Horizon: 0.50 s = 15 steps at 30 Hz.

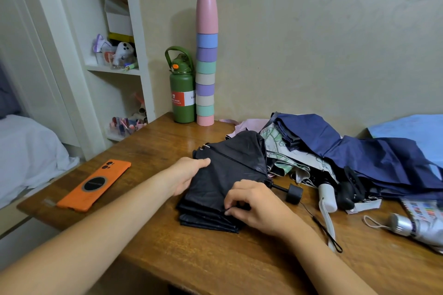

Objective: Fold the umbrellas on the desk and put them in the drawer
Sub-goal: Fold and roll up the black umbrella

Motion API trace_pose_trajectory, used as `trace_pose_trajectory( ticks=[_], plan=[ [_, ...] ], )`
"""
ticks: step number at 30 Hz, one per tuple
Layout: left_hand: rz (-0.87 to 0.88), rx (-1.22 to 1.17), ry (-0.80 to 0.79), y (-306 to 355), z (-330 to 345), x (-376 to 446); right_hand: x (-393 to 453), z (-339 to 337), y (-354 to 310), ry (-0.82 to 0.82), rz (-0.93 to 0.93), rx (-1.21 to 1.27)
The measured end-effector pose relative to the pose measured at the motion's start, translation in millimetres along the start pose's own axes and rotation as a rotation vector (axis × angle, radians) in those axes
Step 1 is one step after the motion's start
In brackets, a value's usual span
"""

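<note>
The black umbrella (227, 175) lies collapsed mid-surface (155, 242), its handle (294, 193) pointing toward 3 o'clock. My left hand (185, 175) rests flat along its 9 o'clock edge, fingers straight; my right hand (254, 206) pinches the folded fabric at 5 o'clock. The navy umbrella (359, 151) heaps at 2 o'clock, an orange phone (94, 185) at 9 o'clock.
</note>
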<state>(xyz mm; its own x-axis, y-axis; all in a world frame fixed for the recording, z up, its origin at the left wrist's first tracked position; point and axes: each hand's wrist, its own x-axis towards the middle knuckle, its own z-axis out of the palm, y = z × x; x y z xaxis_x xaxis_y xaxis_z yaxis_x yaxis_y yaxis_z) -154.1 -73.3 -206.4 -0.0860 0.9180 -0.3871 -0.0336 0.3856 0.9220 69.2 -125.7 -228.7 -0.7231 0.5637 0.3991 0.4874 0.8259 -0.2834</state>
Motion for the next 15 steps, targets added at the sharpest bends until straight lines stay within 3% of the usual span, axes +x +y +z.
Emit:
trace_pose_trajectory(
  ticks=[7,9,11,13,15],
  plan=[
    [0.01,0.14,0.134,-4,2,7,-3,1,-1,-0.077,0.051,0.158],
    [0.097,0.324,0.237,-1,10,-1,-3,1,-1,-0.088,0.06,0.172],
    [0.314,0.699,0.476,-4,17,-13,-3,0,-1,-0.096,0.065,0.179],
    [0.751,1.031,0.646,-12,25,-30,-3,0,-1,-0.105,0.071,0.185],
    [1.128,1.218,0.498,-23,32,-35,-3,-1,-1,-0.113,0.074,0.202]
  ],
)
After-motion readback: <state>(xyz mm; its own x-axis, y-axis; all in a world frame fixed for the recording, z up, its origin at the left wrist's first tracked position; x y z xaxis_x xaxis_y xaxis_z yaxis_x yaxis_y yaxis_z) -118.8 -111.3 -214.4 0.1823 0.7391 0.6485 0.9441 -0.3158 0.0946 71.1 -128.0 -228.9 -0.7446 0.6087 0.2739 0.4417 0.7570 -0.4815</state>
